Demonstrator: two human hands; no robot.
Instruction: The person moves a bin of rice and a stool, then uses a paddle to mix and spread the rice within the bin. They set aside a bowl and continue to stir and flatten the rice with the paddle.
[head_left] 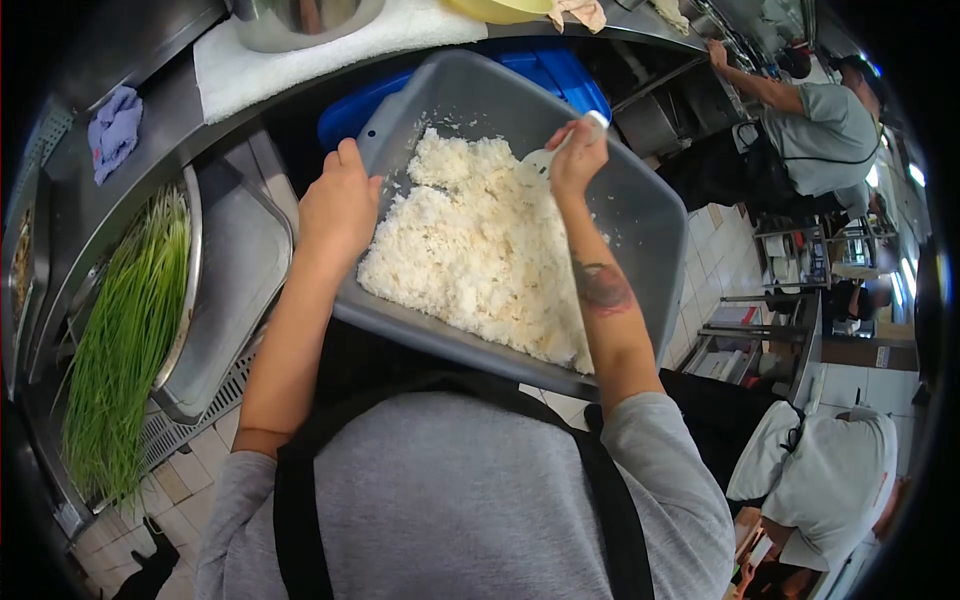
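A deep grey plastic tub (640,215) stands in front of my body, with a large mass of cooked white rice (460,250) in it. My left hand (340,200) is closed on the tub's left rim. In my right hand (578,160) is a white rice paddle (597,120), gripped by its handle, which points up and away. The paddle's pale blade shows partly beside my fingers, at the far right edge of the rice. Loose grains stick to the tub's inner walls.
A blue container (545,75) lies behind the tub, under the steel counter's edge. Long green chives (130,330) and a metal tray (225,270) are on the left. A purple cloth (115,135) lies on the counter. Co-workers stand at right, one at a counter (820,140), another bending (820,460).
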